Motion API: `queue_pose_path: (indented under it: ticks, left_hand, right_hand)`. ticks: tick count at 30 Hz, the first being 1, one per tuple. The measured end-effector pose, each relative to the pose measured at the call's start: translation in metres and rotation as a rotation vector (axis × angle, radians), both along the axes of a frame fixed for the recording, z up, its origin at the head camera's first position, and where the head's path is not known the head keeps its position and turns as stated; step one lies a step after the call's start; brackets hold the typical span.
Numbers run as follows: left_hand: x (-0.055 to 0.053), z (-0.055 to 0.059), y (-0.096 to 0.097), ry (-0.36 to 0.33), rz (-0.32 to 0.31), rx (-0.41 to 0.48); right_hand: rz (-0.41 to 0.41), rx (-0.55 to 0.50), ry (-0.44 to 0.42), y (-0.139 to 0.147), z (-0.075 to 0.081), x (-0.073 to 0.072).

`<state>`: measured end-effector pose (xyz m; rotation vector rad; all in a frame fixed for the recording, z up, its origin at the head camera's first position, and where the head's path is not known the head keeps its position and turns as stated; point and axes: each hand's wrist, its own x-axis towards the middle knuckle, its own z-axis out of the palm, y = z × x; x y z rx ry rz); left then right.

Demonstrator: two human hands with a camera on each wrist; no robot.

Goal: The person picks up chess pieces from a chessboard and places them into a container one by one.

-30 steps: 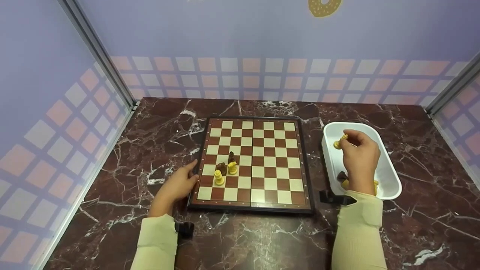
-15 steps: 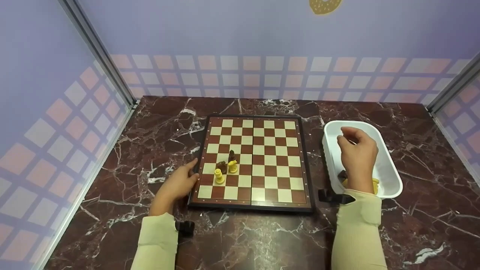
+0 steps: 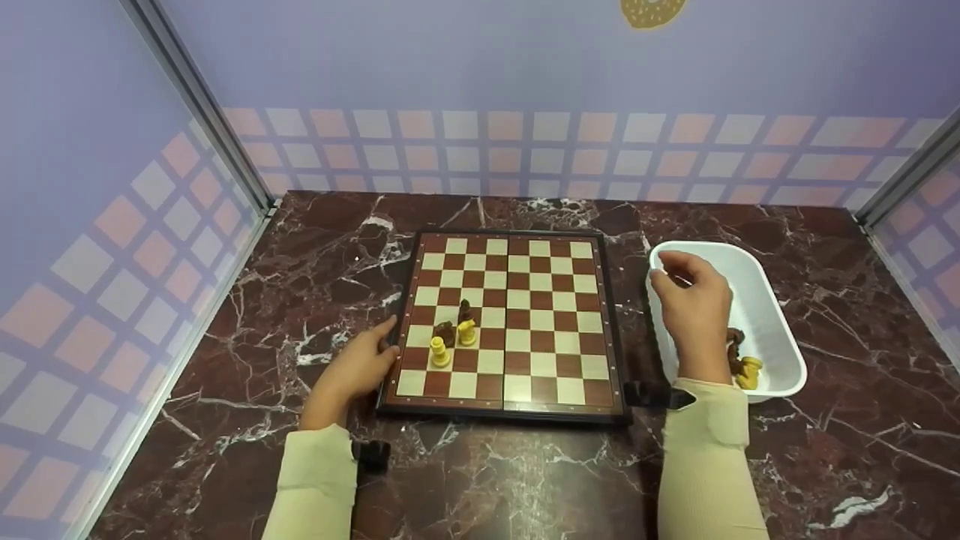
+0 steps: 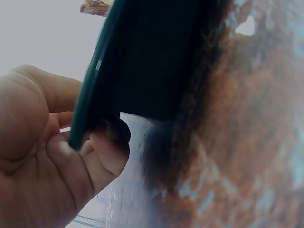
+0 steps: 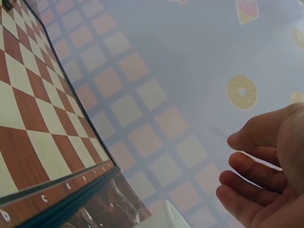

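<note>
Chessboard lies flat on the shiny dark red table. On its left half, four pieces stand close together: a yellow tower, a yellow horse, a squat brown piece and a thin dark brown piece. The left hand holds the board's left edge with bent fingers. The right hand is up in the air, over the left side of a white tub. It is loose, its fingers a bit bent, with a gap between thumb and fingertips. A brown piece in the tub and a yellow piece in the tub are at the near end, side by side. The right arm hides part of the tub. Behind the table is a purple wall with pink and white squares and a doughnut picture.
</note>
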<state>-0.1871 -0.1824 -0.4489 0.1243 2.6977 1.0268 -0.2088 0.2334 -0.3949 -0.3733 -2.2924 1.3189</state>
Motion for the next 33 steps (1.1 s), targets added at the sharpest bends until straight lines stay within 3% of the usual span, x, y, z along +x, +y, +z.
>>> queue_pose_path:
  ticks: [16,33]
  left_hand:
    - [-0.001,-0.001,0.0,-0.024,0.019,0.012]
    - [0.0,0.0,0.001,-0.002,0.011,0.0]
  right_hand:
    - [0.216,0.029,0.024,-0.029,-0.004,-0.003]
    - [0.351,0.143,0.045,-0.067,-0.011,0.002]
